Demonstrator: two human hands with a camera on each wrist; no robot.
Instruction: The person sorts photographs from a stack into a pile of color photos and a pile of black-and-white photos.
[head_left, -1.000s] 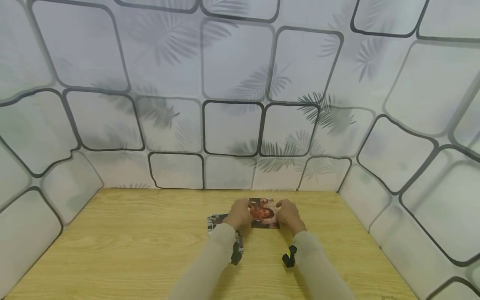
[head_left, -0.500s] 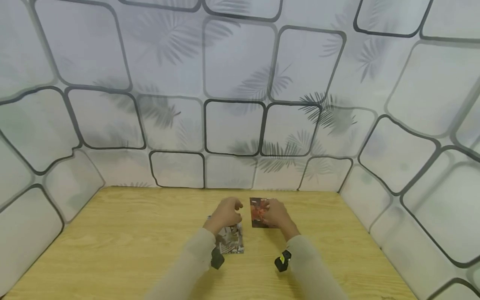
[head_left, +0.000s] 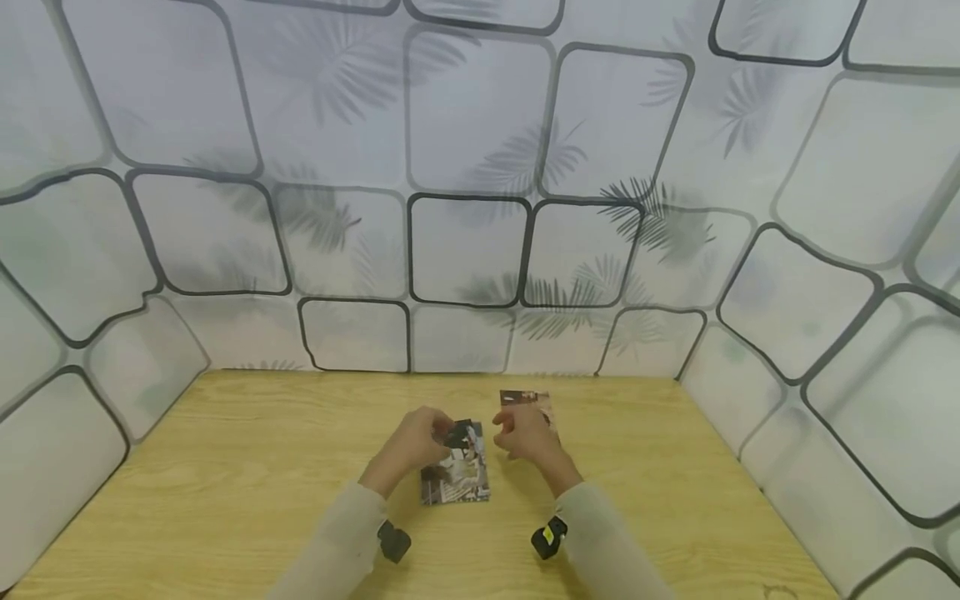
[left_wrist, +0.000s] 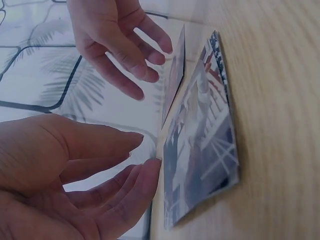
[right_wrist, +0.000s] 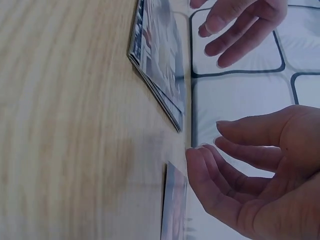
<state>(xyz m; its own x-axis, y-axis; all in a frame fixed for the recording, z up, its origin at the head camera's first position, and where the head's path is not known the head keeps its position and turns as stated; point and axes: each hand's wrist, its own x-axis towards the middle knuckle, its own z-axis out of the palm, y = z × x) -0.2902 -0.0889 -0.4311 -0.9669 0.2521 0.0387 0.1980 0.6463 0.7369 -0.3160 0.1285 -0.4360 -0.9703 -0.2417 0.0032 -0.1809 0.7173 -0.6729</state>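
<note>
Head view: left hand [head_left: 415, 443] hovered over the top edge of a stack of photos [head_left: 455, 477] lying flat on the wooden table [head_left: 225, 483]; right hand [head_left: 523, 433] sat just beside it, over a single photo [head_left: 527, 400] farther back. From there I couldn't tell whether either hand gripped anything. The 2 wrist views settled it: left fingers [left_wrist: 125, 195] were loosely bent, apart, just off the stack [left_wrist: 205, 145], holding nothing; right fingers [right_wrist: 220, 190] likewise relaxed, spread, clear of the single photo [right_wrist: 174, 210]. Wrist views also showed the stack's layered edges [right_wrist: 160, 95].
</note>
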